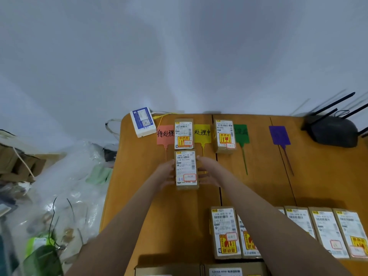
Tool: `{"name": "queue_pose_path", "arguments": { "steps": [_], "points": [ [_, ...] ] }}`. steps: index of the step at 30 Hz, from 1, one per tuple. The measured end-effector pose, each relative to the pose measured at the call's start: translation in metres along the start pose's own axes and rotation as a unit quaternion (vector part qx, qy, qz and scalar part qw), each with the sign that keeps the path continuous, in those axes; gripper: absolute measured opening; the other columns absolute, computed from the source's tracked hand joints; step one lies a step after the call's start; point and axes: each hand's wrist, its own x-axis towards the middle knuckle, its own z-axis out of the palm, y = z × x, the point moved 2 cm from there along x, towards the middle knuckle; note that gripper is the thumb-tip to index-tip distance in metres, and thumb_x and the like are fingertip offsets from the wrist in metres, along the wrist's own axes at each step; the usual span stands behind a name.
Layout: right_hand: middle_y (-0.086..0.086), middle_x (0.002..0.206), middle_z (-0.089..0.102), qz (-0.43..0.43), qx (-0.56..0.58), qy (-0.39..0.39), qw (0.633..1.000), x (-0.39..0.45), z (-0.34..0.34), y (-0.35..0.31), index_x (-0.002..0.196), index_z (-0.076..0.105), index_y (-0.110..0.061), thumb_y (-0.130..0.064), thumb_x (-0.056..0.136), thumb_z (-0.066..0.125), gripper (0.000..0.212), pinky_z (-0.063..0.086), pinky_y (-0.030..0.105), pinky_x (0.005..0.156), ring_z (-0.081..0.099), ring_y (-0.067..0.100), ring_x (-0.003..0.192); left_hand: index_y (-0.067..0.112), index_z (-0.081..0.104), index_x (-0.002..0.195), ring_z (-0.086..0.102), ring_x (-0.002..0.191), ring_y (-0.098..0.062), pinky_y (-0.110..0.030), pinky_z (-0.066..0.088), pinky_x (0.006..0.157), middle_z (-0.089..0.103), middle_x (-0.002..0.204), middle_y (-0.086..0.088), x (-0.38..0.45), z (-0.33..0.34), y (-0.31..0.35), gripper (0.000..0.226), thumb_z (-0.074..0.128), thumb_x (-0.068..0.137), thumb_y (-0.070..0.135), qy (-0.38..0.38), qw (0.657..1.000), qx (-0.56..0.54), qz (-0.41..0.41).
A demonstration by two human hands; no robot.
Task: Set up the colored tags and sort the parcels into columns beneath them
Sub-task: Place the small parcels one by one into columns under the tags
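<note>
Both our hands, left (166, 172) and right (207, 173), grip a parcel (186, 169) between them, below another parcel (183, 134).

- The held parcel (186, 169) covers the fingertips of the left hand (166, 172) and right hand (207, 172) along its two long sides.
- Beyond that parcel, another parcel (183, 134) overlaps the red tag (164, 135), hiding its right edge.
- The green tag (241, 134) and purple tag (278, 134), right of the held parcel, carry writing too dark to read.
- Nearer than the held parcel, the right forearm hides parts of the row of parcels (326, 232), and the bottom edge cuts off two boxes (235, 270).
- The parcel labels' small print is illegible.
</note>
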Motion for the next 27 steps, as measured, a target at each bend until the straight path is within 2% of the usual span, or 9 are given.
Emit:
{"name": "queue_pose_path", "arguments": {
  "steps": [3,5,7,10,13,18,22,25,27],
  "points": [
    [0.008,0.104,0.067,0.002,0.008,-0.010,1.000,0.010,0.000,0.002,0.106,0.062,-0.022,-0.041,0.102,0.044,0.027,0.049,0.051,0.101,0.064,0.030,0.103,0.011,0.055,0.126,0.052,0.118,-0.032,-0.050,0.043,0.105,0.059,0.121,-0.008,0.008,0.002,-0.002,0.036,0.044,0.101,0.035,0.003,1.000,0.001,-0.012],
    [0.005,0.100,0.065,-0.001,0.000,-0.005,1.000,0.008,0.000,0.004,0.098,0.061,-0.022,-0.038,0.103,0.043,0.025,0.050,0.046,0.097,0.062,0.025,0.096,0.017,0.061,0.103,0.054,0.109,-0.028,-0.047,0.043,0.104,0.061,0.104,-0.003,0.007,0.004,-0.004,0.024,0.044,0.102,0.033,0.007,1.000,0.002,-0.013],
    [0.005,0.110,0.064,-0.005,-0.009,0.019,1.000,0.003,-0.002,0.007,0.110,0.058,-0.018,-0.037,0.104,0.042,0.026,0.047,0.046,0.099,0.059,0.028,0.106,0.020,0.056,0.090,0.056,0.093,-0.021,-0.043,0.044,0.097,0.058,0.090,0.001,0.003,0.006,-0.002,0.021,0.041,0.103,0.027,0.022,1.000,0.008,-0.002],
    [0.011,0.143,0.050,-0.004,-0.022,0.069,0.997,-0.007,-0.014,0.016,0.146,0.040,-0.014,-0.040,0.103,0.043,0.051,0.047,0.047,0.100,0.051,0.033,0.126,0.013,0.052,0.111,0.052,0.079,-0.014,-0.034,0.045,0.079,0.056,0.089,0.002,-0.006,0.007,-0.003,0.020,0.038,0.103,0.024,0.084,0.995,0.035,0.031],
    [0.013,0.144,0.049,-0.012,-0.030,0.105,0.994,-0.026,-0.032,0.033,0.147,0.040,-0.013,-0.037,0.103,0.043,0.050,0.045,0.048,0.105,0.049,0.033,0.129,0.015,0.052,0.116,0.059,0.091,-0.019,-0.030,0.048,0.068,0.062,0.109,-0.005,-0.022,0.009,-0.013,0.023,0.042,0.099,0.027,0.149,0.983,0.077,0.070],
    [0.016,0.137,0.053,0.020,-0.045,0.135,0.990,-0.066,-0.057,0.094,0.142,0.045,-0.009,-0.035,0.104,0.041,0.047,0.046,0.046,0.104,0.051,0.032,0.125,0.013,0.054,0.126,0.057,0.095,-0.018,-0.021,0.046,0.063,0.053,0.117,0.002,-0.059,0.047,-0.048,0.029,0.042,0.102,0.025,0.096,0.977,0.164,0.094],
    [0.010,0.101,0.062,0.057,-0.002,0.141,0.988,-0.091,-0.064,0.132,0.119,0.055,-0.007,-0.033,0.103,0.044,0.032,0.049,0.045,0.098,0.058,0.025,0.097,0.014,0.051,0.133,0.055,0.116,-0.025,-0.039,0.047,0.102,0.056,0.127,-0.006,-0.081,0.084,-0.087,0.033,0.040,0.103,0.023,-0.004,0.993,0.115,-0.011],
    [0.004,0.093,0.065,0.064,0.001,0.130,0.989,-0.101,-0.064,0.145,0.103,0.063,-0.012,-0.032,0.099,0.050,0.024,0.048,0.041,0.091,0.057,0.017,0.085,0.013,0.042,0.141,0.049,0.118,-0.030,-0.041,0.046,0.102,0.049,0.139,-0.012,-0.093,0.100,-0.108,0.042,0.046,0.101,0.027,-0.042,0.993,-0.001,-0.114],
    [0.006,0.101,0.071,0.066,-0.012,0.115,0.991,-0.099,-0.064,0.155,0.114,0.064,-0.013,-0.040,0.096,0.050,0.035,0.050,0.042,0.089,0.062,0.020,0.093,0.014,0.039,0.143,0.047,0.123,-0.036,-0.044,0.045,0.102,0.045,0.143,-0.015,-0.099,0.108,-0.116,0.047,0.049,0.100,0.031,-0.061,0.987,-0.036,-0.141]
  ]
}}
